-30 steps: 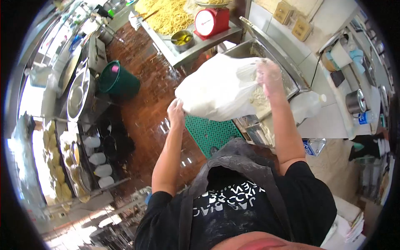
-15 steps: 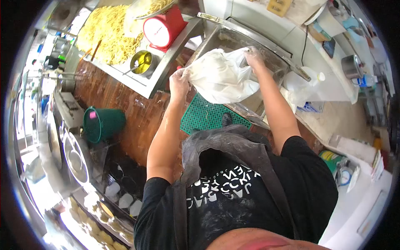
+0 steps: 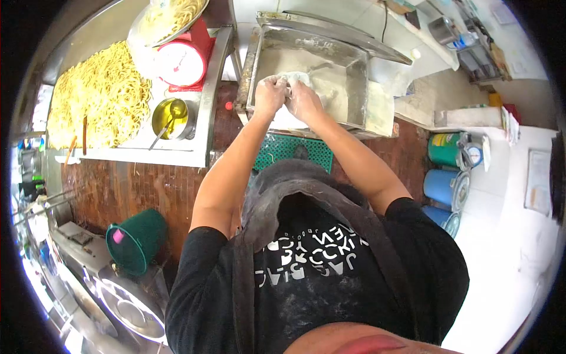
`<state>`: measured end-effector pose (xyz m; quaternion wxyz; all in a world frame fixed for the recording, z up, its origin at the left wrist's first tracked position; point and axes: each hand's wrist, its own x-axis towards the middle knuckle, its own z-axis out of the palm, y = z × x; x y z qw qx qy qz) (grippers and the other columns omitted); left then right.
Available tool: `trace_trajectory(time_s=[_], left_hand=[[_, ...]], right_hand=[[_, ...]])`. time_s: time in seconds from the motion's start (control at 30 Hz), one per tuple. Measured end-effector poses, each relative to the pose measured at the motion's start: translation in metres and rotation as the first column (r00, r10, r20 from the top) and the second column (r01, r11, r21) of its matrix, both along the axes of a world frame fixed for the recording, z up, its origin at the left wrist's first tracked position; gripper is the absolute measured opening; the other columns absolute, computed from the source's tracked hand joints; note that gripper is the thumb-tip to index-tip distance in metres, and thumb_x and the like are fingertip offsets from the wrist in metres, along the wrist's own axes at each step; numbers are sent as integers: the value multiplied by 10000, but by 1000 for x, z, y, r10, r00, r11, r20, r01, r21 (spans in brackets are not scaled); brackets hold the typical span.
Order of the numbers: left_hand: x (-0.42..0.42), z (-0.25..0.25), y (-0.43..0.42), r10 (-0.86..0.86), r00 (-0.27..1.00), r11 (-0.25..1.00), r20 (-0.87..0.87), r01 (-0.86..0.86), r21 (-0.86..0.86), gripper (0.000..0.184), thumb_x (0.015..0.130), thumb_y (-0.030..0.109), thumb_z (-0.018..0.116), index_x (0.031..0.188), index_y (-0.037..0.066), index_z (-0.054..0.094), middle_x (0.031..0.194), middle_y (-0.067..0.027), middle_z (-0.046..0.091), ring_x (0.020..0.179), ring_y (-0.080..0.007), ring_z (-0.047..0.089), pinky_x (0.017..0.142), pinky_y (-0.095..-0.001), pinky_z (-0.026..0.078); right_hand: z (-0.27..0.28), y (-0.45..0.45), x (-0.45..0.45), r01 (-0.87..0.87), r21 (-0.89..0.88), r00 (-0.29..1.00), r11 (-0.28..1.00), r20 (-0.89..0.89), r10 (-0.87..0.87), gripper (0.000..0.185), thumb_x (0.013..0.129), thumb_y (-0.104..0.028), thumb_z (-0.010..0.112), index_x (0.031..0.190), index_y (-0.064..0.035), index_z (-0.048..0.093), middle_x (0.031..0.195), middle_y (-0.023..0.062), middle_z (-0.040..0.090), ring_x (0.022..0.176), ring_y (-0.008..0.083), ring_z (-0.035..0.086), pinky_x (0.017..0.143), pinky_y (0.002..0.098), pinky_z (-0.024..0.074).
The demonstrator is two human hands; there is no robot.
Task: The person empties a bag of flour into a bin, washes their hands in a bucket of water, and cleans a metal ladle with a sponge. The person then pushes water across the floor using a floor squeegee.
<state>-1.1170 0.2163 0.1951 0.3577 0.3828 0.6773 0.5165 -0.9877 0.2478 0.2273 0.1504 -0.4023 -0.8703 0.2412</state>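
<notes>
My left hand (image 3: 270,96) and my right hand (image 3: 303,101) are close together, both dusted with white powder. Their fingers are closed on the gathered top of a white bag (image 3: 288,120). Parts of the bag show above and below my hands; most of it is hidden, and what it contains I cannot make out. It is over the near side of a metal bin (image 3: 358,88). Pale flour-like powder (image 3: 337,68) covers the bin's bottom.
Left of the bin, a counter holds a heap of yellow noodles (image 3: 97,94), a red scale (image 3: 183,62) and a pot of yellow liquid (image 3: 173,118) with a ladle. A green bucket (image 3: 137,242) stands on the floor. A green mat (image 3: 277,150) lies by my feet.
My hands have come together from opposite sides of the bag, gathering its ends between them. The bag now looks lower and more bunched. The view has shifted.
</notes>
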Motion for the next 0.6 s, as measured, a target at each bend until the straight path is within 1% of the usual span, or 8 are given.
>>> trace_trajectory(time_s=[0.03,0.13,0.17,0.23,0.3,0.4,0.5,0.6], left_hand=[[-1,3,-2,-26,995,1000,-98,27,10,294,971,247,581,895,-6,710,564,-24,575,511,-109,546,486,-282,446],[-2,-5,-16,10,977,1000,214,-14,19,297,976,264,573,939,6,715,588,-27,568,514,-111,536,510,-270,462],[-3,-31,-21,109,947,994,304,-107,-23,325,950,243,533,828,8,721,603,-77,570,530,-192,578,518,-382,486],[-14,-132,-44,1,951,956,309,91,-281,300,956,262,524,930,16,694,642,-84,575,513,-186,560,493,-343,467],[13,-194,-63,308,745,801,592,134,-584,350,968,352,526,1043,38,660,705,-93,605,572,-222,591,509,-385,479],[51,-169,-76,219,611,884,761,207,-420,250,992,263,554,1101,49,623,999,-110,664,847,-247,651,690,-405,548],[58,-171,-67,134,585,958,800,130,-256,231,975,202,582,1130,33,605,1057,-95,667,957,-233,635,783,-407,539],[69,-147,-55,248,562,968,789,-105,-230,163,928,131,584,1064,49,618,1003,-75,657,950,-186,606,791,-377,472]], right_hand=[[-1,5,-6,83,15,995,996,47,-84,223,850,-156,609,1009,-1,604,894,261,671,900,457,653,765,528,529],[-2,21,-1,70,37,996,997,61,-72,199,850,-185,614,944,-11,629,916,244,685,894,448,661,745,526,535],[-19,34,5,83,80,991,993,96,-91,202,851,-191,597,944,-19,645,901,243,684,888,439,662,750,523,535],[-16,43,11,93,113,995,989,30,-97,174,820,-158,605,929,-36,664,884,245,682,861,445,654,762,519,532],[-18,51,10,98,133,995,986,-15,-96,162,808,-140,603,920,-46,674,870,248,680,846,445,650,769,516,530],[-20,65,14,108,135,993,985,-60,-101,157,820,-138,591,918,-46,673,861,249,675,847,442,648,768,510,524],[-2,83,28,128,101,981,987,-158,-111,161,844,-152,592,926,-41,675,869,246,670,863,441,644,758,495,516],[4,104,58,170,73,943,983,-303,-140,182,884,-197,606,936,-37,676,882,243,667,881,441,639,748,483,509]])
